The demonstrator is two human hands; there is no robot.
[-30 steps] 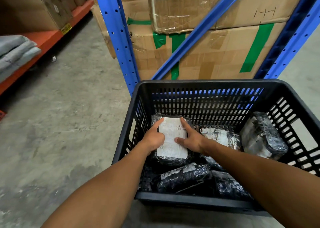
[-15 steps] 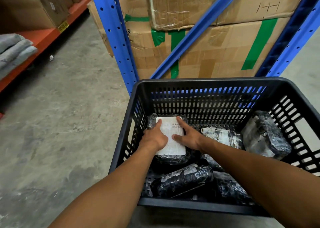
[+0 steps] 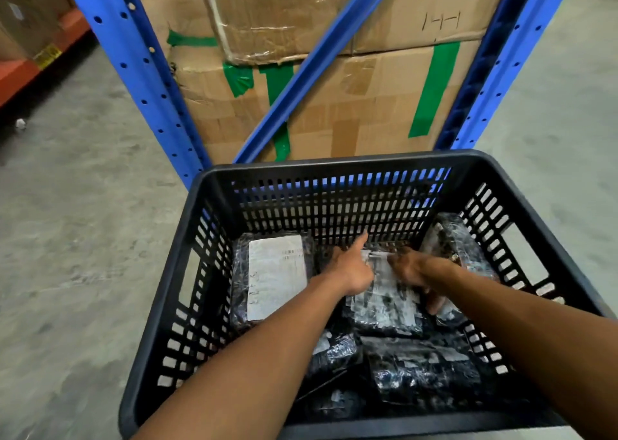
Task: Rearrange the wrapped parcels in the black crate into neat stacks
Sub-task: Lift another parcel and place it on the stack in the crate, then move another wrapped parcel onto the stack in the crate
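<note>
The black slatted crate [image 3: 214, 225] sits on the floor in front of me. A black-wrapped parcel with a white label [image 3: 276, 277] lies flat in its far left corner, with no hand on it. Both hands are on the middle labelled parcel [image 3: 384, 305]: my left hand [image 3: 351, 269] grips its left edge with the thumb raised, and my right hand [image 3: 414, 274] holds its right side. Another wrapped parcel [image 3: 458, 242] leans against the right wall. More dark parcels [image 3: 424, 369] lie near the front, partly hidden by my arms.
Blue rack uprights [image 3: 140, 71] and a diagonal brace stand just behind the crate, with taped cardboard boxes [image 3: 351, 105] between them. Grey concrete floor [image 3: 83, 222] spreads to the left. An orange shelf [image 3: 20, 71] runs along the far left.
Both hands have left the labelled parcel in the far left corner and moved right onto the middle parcel. The view has shifted closer and to the right.
</note>
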